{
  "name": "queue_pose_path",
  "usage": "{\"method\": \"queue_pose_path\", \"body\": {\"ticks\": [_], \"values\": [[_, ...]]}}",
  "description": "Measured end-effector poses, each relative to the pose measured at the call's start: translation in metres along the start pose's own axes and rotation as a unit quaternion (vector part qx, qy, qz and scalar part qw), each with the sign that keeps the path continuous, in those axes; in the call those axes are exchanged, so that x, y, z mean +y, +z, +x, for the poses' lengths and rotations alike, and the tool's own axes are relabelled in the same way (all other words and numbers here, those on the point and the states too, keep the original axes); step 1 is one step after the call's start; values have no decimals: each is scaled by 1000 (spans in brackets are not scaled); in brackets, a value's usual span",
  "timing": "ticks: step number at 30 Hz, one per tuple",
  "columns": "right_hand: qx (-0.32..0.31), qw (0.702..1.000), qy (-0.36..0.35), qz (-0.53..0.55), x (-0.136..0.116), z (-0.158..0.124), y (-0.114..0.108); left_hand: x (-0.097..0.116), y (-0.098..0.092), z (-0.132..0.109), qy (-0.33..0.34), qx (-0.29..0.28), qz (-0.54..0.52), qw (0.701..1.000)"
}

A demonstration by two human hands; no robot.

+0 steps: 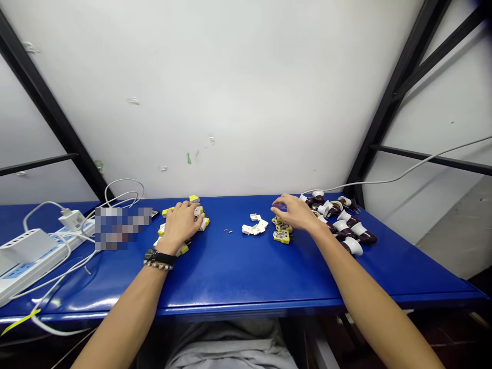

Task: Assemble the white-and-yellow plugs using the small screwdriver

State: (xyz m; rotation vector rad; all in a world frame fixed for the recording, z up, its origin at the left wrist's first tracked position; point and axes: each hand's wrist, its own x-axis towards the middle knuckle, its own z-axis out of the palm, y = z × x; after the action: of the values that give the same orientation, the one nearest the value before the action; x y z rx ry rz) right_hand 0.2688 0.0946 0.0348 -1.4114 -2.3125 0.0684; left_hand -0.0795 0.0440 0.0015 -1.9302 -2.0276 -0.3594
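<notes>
My left hand (179, 223) lies over a heap of small yellow-and-white plug pieces (205, 224), fingers spread across them, and what is under the palm is hidden. My right hand (295, 211) hovers with thumb and fingers apart over several yellow plug halves (282, 236) with exposed insides and metal pins. Nothing shows between its fingertips. Between the hands lie white plastic covers (255, 227) in a loose cluster. A few tiny screws (228, 231) rest to the left of those covers.
Dark-and-white bulb sockets (342, 223) are heaped at the right. White power strips (26, 261) and tangled cables occupy the left, beside a blurred patch. The blue table (238, 277) meets a white wall behind, with black metal frame bars (369, 138) at the sides.
</notes>
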Motion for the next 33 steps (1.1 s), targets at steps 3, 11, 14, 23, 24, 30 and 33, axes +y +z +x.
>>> {"method": "queue_pose_path", "body": {"ticks": [3,11,14,23,24,30,33], "values": [[43,998,-26,40,-5,0,0,-7,-1,0,-17,-25,8,1000],[77,993,-44,76,-16,-2,6,2,-2,5,-53,-10,0,999],[145,981,-73,105,-18,-1,8,3,-2,7,-52,-2,-11,999],[241,888,-24,391,-43,-4,8,49,-8,-14,110,26,-408,906],[228,878,-17,421,-48,-6,9,59,-9,-19,144,0,-429,892],[150,830,-21,538,-70,-15,20,89,-5,-36,227,-116,-463,849],[119,841,-41,527,-73,-20,27,87,1,-36,225,-126,-457,851]]}}
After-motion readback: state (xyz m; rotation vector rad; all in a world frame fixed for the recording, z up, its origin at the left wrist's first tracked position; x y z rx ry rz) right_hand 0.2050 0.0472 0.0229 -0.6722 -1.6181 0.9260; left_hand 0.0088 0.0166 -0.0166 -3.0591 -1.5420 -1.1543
